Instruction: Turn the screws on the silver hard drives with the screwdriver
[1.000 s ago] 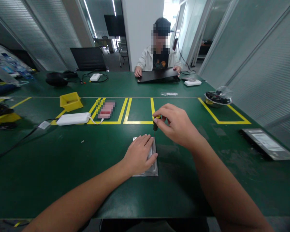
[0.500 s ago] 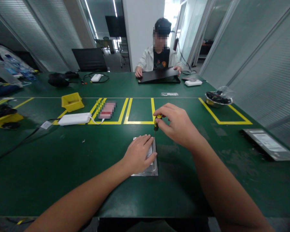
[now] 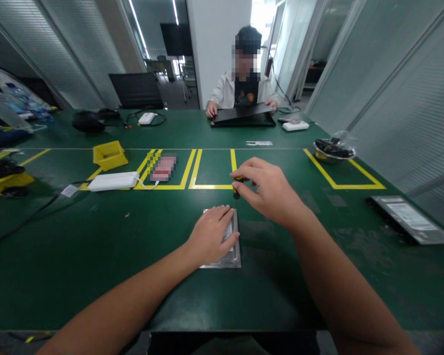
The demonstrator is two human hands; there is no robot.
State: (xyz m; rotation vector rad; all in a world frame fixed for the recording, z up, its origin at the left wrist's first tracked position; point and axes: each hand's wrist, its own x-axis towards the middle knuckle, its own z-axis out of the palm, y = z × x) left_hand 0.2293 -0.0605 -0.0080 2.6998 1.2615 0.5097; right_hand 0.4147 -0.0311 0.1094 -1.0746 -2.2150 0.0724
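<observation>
Green matting covers the bench, where at frame centre the left hand lies flat on a metal plate while the right hand pinches a small screwdriver upright at its upper right corner; best kept vertical, with steady pressure.

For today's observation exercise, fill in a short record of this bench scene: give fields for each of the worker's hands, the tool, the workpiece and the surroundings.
left hand: left hand lies flat on the metal plate, pressing it to the green table
right hand: right hand pinches the screwdriver by its top
tool: upright, tip down at the plate's far right corner
surroundings: yellow bin, white box, metal bowl; a person opposite holds a black panel
</observation>
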